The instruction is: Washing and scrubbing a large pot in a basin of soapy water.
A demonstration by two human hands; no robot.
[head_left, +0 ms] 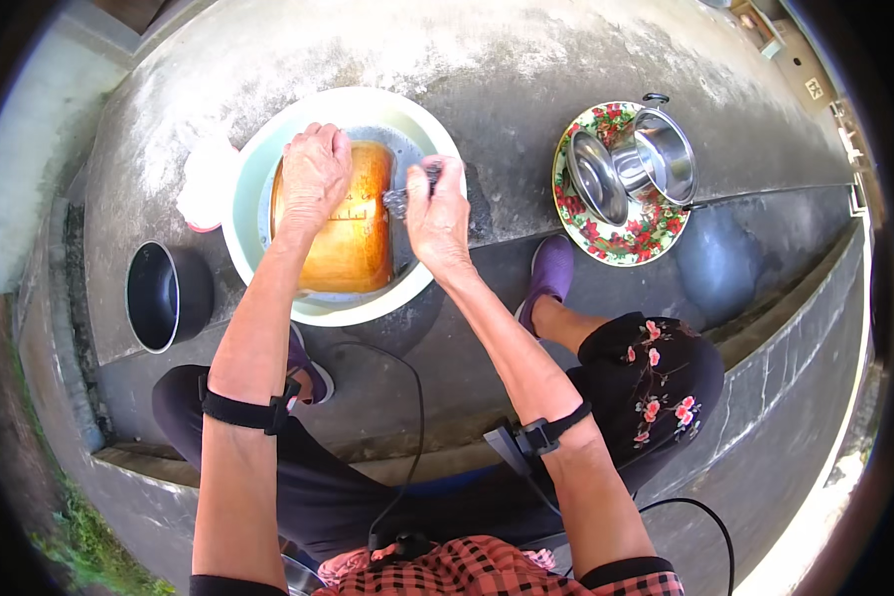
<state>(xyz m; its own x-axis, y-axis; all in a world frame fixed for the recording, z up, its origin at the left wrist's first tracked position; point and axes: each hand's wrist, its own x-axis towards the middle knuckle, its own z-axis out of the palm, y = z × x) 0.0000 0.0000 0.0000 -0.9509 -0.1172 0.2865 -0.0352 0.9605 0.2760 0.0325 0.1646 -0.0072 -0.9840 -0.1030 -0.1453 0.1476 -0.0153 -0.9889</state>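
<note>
Orange-brown container (pixel 353 253): it sits inside the pale green basin (pixel 245 209), far and left of centre in my head view, its shiny side turned up toward me with a row of scale marks across it; I cannot tell which way its mouth faces.
Basin: it stands on the concrete floor (pixel 507 70), and I see soapy water around the container.
Left hand (pixel 318 174): it rests on the far left part of the container, fingers bent; the fingertips are hidden from me, so I cannot tell how far this grip is closed or whether it clasps an edge.
Right hand (pixel 440 214): its grip is closed around a grey scouring pad (pixel 396 203), thumb pressed on top, just beside the container's right side.
Dark pot (pixel 194 288): I see it left of the basin and nearer to me, tilted, its opening facing left.
Floral tray (pixel 621 248): it lies on the floor well to the right, carrying a steel bowl (pixel 598 179) on its left and a steel pot (pixel 666 159) on its right.
White bundle (pixel 207 184): it lies just left of the basin.
Purple shoes (pixel 553 268): one is right of the basin, the other at its near side.
Wet patch (pixel 720 258): it darkens the floor right of the tray.
</note>
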